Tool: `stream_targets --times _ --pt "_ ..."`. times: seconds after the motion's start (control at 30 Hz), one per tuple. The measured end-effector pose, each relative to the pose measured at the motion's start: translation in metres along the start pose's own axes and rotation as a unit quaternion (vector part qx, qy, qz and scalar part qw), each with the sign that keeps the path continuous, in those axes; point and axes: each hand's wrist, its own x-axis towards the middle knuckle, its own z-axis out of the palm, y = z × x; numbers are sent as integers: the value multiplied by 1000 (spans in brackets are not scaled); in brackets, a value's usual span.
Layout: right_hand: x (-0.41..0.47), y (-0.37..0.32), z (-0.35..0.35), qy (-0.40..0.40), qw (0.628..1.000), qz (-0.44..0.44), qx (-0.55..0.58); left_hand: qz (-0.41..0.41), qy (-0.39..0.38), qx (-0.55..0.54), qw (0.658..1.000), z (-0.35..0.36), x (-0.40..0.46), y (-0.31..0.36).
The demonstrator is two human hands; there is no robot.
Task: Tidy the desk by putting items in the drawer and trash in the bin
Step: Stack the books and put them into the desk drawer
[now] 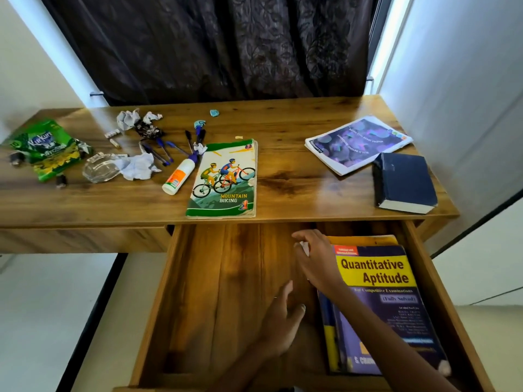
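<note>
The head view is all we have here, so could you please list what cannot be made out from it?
- Bin: not in the head view at all.
- Right hand: a bit of white shows at its fingers; what it is, or whether it is held, is unclear.
- Books under the Quantitative Aptitude book: titles covered by it.
- Small print on the glue bottle: too small.
- Left hand: blurred.

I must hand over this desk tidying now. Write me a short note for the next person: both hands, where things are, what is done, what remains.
Left hand: open, over the drawer floor, holding nothing.
Right hand: at the left edge of the Quantitative Aptitude book; its grip is unclear.
Done: drawer open, that book inside at the right.
Left on the desk: Mountain Biking notebook, blue book, magazine, pens, glue bottle. Trash: snack wrapper, crumpled paper. No bin in view.
</note>
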Motion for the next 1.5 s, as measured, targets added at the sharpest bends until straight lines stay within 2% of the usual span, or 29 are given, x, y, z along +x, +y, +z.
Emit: stream_targets --times 0.1,0.2,0.3,0.4,0.57,0.9,1.07,1.17,1.23,1.33,1.43,1.5 --pt "26 -34 18 -6 999 -3 33 3 29 -33 999 -33 7 -5" --pt "52 -63 39 -33 999 -31 -8 -9 70 -61 996 -63 12 -13" --pt "76 -82 62 -81 989 -52 -114 -17 108 -80 991 -89 15 -22" --pt "84 -85 83 -141 954 -77 -251 -27 118 -114 986 -108 16 -29" --pt "76 -59 99 -46 934 -137 -328 -35 112 -158 980 -131 13 -36" --pt "33 -58 85 37 952 -161 -258 -8 65 -235 970 -163 12 -29" --pt "-25 -53 75 92 959 -149 -223 -51 98 -374 921 -186 16 -22" --pt "-45 -55 70 105 966 -131 -197 -72 81 -461 881 -196 21 -16" --pt "-52 -52 68 80 975 -111 -177 -76 73 -442 891 -202 27 -11" --pt "-54 -43 66 35 987 -64 -142 -79 64 -351 931 -206 36 -6" --pt "-46 -48 61 35 998 38 -23 -80 61 -318 943 -207 40 -6" --pt "-37 -54 57 39 990 108 84 -83 51 -320 943 -207 38 -6"
